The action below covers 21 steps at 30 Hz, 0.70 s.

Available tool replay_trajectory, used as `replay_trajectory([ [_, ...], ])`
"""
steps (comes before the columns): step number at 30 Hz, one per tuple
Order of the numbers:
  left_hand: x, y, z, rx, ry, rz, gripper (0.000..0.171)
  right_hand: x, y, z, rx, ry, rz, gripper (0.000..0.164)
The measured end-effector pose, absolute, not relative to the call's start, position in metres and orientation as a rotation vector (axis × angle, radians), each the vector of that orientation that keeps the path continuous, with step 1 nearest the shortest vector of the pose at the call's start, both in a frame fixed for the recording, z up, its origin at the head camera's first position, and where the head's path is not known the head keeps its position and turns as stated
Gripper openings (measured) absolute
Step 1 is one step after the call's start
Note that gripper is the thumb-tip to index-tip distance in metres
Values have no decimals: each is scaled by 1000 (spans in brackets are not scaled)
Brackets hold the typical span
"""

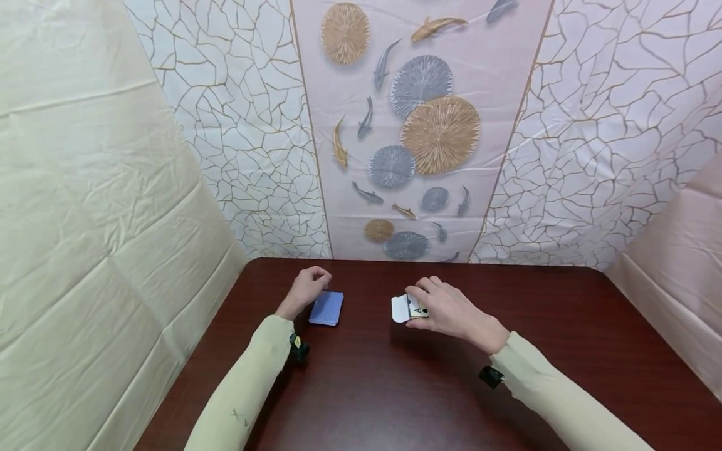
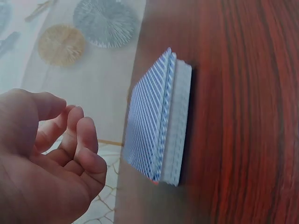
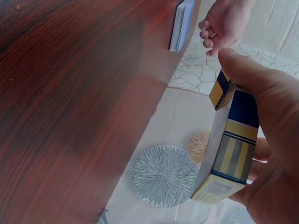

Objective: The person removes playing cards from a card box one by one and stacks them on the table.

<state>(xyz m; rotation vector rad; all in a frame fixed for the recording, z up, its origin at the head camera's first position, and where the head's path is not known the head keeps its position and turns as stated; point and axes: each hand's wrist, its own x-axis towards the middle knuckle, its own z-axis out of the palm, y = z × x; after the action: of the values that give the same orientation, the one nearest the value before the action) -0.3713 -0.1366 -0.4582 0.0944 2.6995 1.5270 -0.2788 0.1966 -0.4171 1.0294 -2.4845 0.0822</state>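
A squared deck of blue-backed playing cards (image 1: 326, 309) lies face down on the table. My left hand (image 1: 306, 290) hovers at its far left corner. In the left wrist view its fingers are loosely curled, apart from the deck (image 2: 148, 121), with nothing between them. To the right, my right hand (image 1: 450, 311) grips a card box (image 1: 401, 309) above the table, its white flap open toward the left and an ace design showing. The right wrist view shows the box's blue, gold and striped side (image 3: 236, 149), with the thumb along one edge.
The dark red-brown wooden table (image 1: 361, 388) has its far edge just beyond both hands. Behind it hangs a patterned cloth backdrop (image 1: 406, 207), and a pale draped cloth (image 1: 101, 238) stands along the left side.
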Motion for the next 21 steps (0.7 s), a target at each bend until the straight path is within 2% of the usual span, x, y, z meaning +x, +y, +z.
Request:
replay_trajectory([
  [21,-359,-107,-445,257,2625,1738,16,-277,195,-414,1029,-2491,95,64],
])
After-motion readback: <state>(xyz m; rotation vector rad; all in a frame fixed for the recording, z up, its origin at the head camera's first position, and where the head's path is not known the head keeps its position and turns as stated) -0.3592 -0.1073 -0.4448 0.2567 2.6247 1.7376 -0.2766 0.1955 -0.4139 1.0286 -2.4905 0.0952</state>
